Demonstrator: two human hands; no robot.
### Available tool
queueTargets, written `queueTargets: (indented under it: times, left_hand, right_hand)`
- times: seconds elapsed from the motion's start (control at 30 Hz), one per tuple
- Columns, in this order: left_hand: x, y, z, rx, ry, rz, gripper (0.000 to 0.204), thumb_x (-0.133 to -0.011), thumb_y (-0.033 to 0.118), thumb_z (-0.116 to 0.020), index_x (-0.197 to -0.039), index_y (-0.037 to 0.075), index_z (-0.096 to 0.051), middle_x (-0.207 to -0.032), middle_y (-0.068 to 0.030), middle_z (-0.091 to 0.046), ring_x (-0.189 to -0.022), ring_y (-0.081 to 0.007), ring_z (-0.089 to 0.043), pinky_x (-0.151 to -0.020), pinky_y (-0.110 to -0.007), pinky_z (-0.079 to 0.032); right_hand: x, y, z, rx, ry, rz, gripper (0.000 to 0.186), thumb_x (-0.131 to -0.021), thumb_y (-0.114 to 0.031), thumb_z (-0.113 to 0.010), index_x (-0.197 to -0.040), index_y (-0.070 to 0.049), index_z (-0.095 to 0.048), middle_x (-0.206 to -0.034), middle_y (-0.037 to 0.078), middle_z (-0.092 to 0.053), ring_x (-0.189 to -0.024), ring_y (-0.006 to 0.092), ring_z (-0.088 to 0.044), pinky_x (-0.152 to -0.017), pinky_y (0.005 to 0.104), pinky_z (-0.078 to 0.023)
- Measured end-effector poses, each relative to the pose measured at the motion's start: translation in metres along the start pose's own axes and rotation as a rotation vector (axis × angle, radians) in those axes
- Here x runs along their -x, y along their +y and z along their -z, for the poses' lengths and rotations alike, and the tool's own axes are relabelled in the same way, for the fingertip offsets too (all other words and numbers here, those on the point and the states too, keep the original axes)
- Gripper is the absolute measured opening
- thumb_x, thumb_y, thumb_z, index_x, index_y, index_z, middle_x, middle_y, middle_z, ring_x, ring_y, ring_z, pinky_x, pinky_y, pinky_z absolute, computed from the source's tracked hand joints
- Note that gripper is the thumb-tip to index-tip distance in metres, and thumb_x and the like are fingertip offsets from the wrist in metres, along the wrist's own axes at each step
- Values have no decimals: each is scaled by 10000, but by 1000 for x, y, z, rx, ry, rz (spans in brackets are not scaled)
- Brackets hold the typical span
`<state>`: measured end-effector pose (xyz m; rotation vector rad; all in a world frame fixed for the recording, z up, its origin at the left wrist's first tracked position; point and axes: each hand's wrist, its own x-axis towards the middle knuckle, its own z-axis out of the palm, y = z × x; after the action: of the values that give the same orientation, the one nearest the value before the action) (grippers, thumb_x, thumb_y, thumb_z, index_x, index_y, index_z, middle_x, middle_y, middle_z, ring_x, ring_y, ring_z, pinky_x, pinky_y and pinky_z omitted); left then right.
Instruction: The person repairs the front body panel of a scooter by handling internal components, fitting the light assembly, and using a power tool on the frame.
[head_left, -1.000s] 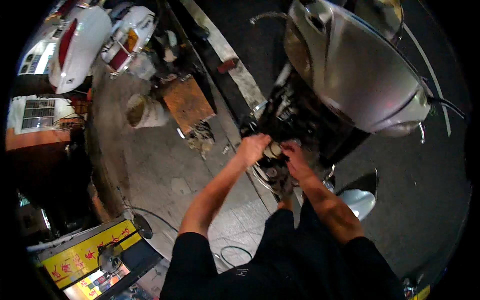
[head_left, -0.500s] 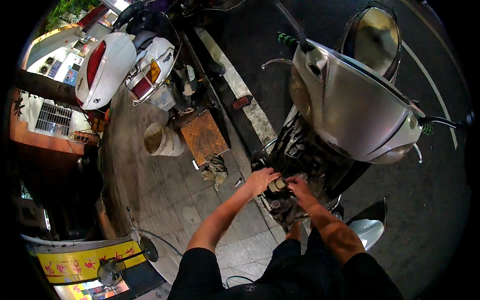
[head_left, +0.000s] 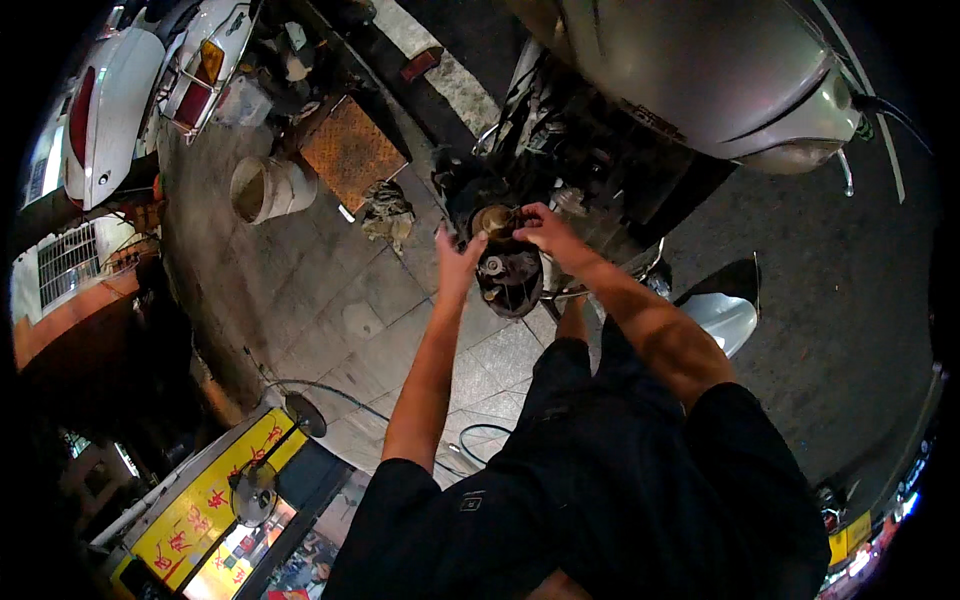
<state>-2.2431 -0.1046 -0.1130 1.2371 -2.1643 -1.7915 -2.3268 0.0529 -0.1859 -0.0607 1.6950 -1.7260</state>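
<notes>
Grey tiled pavement (head_left: 300, 290): whitish bucket (head_left: 290, 190), rusty orange panel (head_left: 352, 148), crumpled rag (head_left: 388, 212)

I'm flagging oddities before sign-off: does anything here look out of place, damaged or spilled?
Yes. Behind the silver scooter's front shell, dark inner parts are exposed, as if covers were off. A crumpled rag lies loose on the paving, and a stray red block lies at the white stripe's edge. No clear spill.

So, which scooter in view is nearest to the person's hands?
The glossy silver scooter, upper right: its dark exposed frame reaches closest; the white scooter bodywork stands farther off, upper left.
</notes>
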Motion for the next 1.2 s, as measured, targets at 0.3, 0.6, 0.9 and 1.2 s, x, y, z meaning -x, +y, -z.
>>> queueTargets:
  times: [0.3,0.6,0.9,1.2]
  left_hand:
    - [-1,-9,4,103,-159,123,916,-714,268,-781,-1403,-24,-254,-1316,-181,-453,-1163,-267,-497,-984,-357,-399]
    - [-10,-20,17,144,-171,161,863,-709,172,-673,-1430,10,-227,-1310,-176,-464,-1174,-264,-484,-1004,-353,-376]
    - [-18,-38,40,145,-237,205,846,-734,155,-622,-1447,2,-194,-1329,-171,-458,-1133,-248,-512,-973,-326,-395]
    - [-6,1,13,443,-114,326,836,-799,324,-705,-1421,13,-239,-1267,-161,-486,-1078,-230,-526,-919,-321,-428]
  right_hand:
    - [-7,7,3,-201,-33,-493,175,-871,-251,-648,-936,-95,-601,-728,3,-555,-600,124,-479,-500,298,-379]
    - [-15,-19,1,-255,-110,-768,201,-854,-239,-688,-732,-124,-578,-625,-29,-461,-529,95,-441,-450,289,-341]
    - [-10,-36,-25,-450,-47,-286,162,-833,-238,-687,-793,-119,-585,-619,-48,-456,-547,69,-413,-509,253,-342]
    - [7,-11,-15,-235,25,-298,235,-853,-270,-690,-867,-87,-543,-704,-21,-505,-609,83,-474,-534,265,-384]
